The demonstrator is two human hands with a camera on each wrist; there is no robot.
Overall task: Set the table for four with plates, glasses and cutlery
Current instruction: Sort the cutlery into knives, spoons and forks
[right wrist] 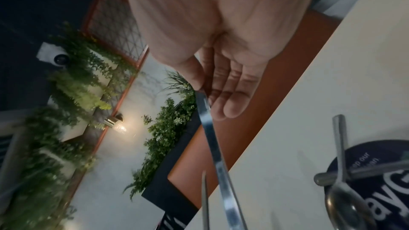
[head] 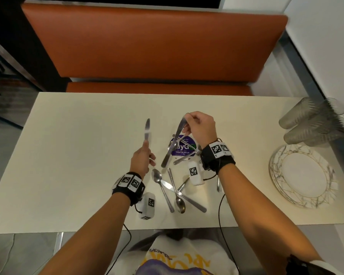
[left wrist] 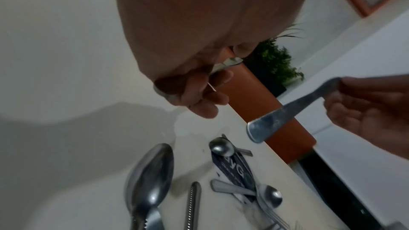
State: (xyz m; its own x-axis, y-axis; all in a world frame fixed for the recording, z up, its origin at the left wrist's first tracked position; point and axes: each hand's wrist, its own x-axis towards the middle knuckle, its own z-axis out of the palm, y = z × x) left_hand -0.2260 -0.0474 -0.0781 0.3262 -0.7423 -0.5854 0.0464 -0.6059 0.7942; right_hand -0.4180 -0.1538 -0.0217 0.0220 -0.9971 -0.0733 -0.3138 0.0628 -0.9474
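While each hand grips a knife, cutlery crowds the table middle.

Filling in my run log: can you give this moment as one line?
stage: sorting cutlery | left hand: holds steel table knife blade up | right hand: pinches second steel knife by its blade, handle down | plates, glasses: stacked at table's right

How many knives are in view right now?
3. An upright knife is gripped by the left hand. A hanging knife is pinched by the right hand. A lying knife is in the cutlery pile on the table. The pile may hide more.
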